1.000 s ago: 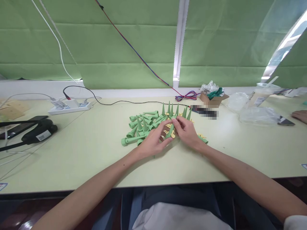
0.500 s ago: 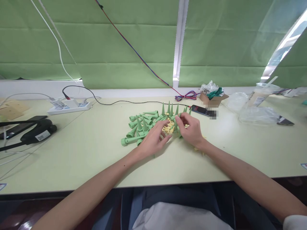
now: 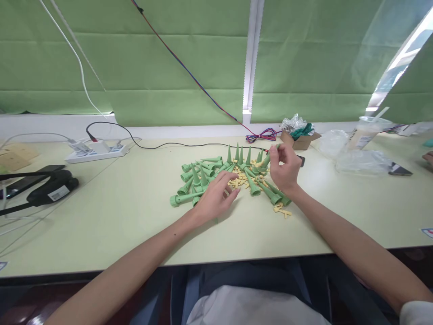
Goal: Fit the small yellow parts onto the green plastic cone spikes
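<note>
A heap of green plastic cones [image 3: 203,178] lies on the pale table [image 3: 118,216], mixed with small yellow plastic pieces [image 3: 241,177]. Several cones stand upright in a row [image 3: 242,155] at the back of the heap. My left hand [image 3: 216,196] rests on the table with its fingers stretched over the yellow pieces, touching them. My right hand [image 3: 286,169] is raised at the right end of the row, fingers pinched round a green cone [image 3: 267,160]. More cones [image 3: 270,192] lie below that hand.
A white power strip [image 3: 96,151] with cables sits back left, beside a black device [image 3: 50,187]. A cardboard box [image 3: 299,137] with plastic wrap, clear bags [image 3: 361,160], a cup [image 3: 365,131] and a phone [image 3: 399,169] lie to the right. Another person's hand [image 3: 428,158] shows at the far right edge.
My right hand lifted a green cone out of the heap and carried it up and to the right. My left hand let go and flattened over the yellow pieces.
</note>
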Available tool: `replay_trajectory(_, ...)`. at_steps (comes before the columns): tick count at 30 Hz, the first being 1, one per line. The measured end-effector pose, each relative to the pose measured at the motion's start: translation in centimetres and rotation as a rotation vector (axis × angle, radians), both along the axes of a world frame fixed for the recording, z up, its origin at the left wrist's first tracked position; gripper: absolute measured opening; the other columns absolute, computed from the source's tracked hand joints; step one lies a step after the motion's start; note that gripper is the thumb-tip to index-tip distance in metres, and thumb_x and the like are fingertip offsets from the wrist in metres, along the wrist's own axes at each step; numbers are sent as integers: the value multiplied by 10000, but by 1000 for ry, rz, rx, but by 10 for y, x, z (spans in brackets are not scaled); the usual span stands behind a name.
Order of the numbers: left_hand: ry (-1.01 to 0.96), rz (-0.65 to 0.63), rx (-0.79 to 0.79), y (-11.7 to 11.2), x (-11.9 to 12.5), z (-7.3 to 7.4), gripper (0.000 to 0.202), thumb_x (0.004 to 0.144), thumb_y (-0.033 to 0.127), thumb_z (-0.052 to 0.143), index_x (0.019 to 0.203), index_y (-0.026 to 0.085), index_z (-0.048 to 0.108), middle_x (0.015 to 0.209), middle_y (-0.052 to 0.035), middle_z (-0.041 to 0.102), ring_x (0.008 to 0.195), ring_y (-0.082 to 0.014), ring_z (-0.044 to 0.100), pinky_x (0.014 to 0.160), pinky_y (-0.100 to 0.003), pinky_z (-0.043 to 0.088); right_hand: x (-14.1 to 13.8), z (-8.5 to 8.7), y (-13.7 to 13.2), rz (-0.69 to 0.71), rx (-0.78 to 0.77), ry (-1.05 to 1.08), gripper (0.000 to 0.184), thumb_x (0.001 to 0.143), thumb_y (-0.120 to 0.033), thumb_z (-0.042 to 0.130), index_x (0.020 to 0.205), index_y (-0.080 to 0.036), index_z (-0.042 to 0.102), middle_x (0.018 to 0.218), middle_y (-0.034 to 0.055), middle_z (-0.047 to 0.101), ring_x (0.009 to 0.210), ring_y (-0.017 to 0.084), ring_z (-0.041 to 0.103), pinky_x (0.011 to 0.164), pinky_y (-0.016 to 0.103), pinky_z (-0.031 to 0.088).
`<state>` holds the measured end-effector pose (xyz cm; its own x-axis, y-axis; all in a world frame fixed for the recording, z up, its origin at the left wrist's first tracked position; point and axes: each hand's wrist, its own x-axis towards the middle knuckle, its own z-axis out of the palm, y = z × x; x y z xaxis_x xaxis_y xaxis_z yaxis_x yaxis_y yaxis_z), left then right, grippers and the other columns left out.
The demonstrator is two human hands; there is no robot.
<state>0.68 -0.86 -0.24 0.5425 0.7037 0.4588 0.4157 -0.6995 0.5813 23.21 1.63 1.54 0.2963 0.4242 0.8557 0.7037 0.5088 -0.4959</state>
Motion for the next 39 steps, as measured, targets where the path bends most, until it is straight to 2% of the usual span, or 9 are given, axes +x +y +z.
replay_trajectory(5, 0, 6, -8, -1, 1, 1, 196, 972, 301, 507, 1141, 205, 530, 1154, -78, 563, 743, -110, 639, 635, -261, 568, 20, 2, 15, -163, -24, 12, 386, 970, -494, 418, 686, -241, 354, 574, -34, 365, 508, 132, 365, 533, 288, 337)
replay_trajectory(17, 13, 21, -27, -1, 1, 2, 194, 962, 306, 510, 1119, 201, 553, 1169, -79, 577, 742, -121, 634, 639, -280, 570, 42, -10, 35, -277, -110, 52, 298, 892, -313, 468, 645, -252, 313, 530, -63, 307, 500, 134, 326, 574, 299, 336)
replay_trajectory(23, 15, 15, -33, -1, 1, 3, 192, 961, 300, 515, 1121, 204, 560, 1168, -72, 576, 746, -117, 628, 649, -281, 571, 46, -17, 42, -299, -232, 53, 258, 832, -273, 496, 609, -246, 369, 520, -45, 379, 512, 152, 387, 601, 316, 356)
replay_trajectory(31, 11, 8, -29, 0, 2, 2, 190, 957, 288, 518, 1118, 202, 570, 1131, -72, 581, 739, -125, 631, 633, -281, 566, 43, -25, 45, -236, -487, -8, 199, 785, -297, 585, 617, -220, 509, 595, 32, 600, 611, 205, 505, 613, 322, 339)
replay_trajectory(39, 23, 6, -26, 0, 1, 1, 181, 955, 281, 516, 1100, 195, 583, 1111, -68, 586, 728, -123, 635, 645, -283, 561, 40, -22, 42, -272, -546, -2, 235, 779, -333, 611, 602, -219, 506, 616, 40, 608, 650, 217, 516, 603, 321, 326)
